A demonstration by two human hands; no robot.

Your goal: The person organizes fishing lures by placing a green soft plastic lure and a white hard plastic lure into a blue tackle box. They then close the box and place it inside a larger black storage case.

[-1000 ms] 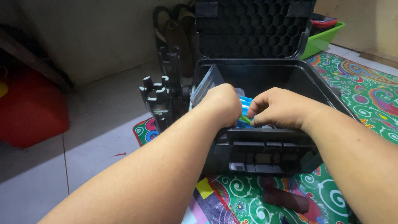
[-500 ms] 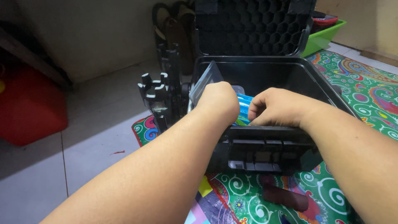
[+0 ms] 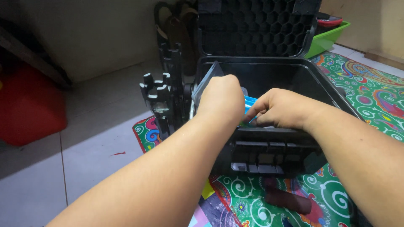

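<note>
Two hands in open black case (image 3: 328,90): left hand (image 3: 223,98) grips clear sleeve (image 3: 207,82), right hand (image 3: 280,108) pinches blue packet (image 3: 251,102) at front wall. Mid-packing, likely; next needs packet seated flat.

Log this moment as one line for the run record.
left hand: inside open black case, grip hidden | right hand: on blue item | lid up | case on patterned mat
</note>
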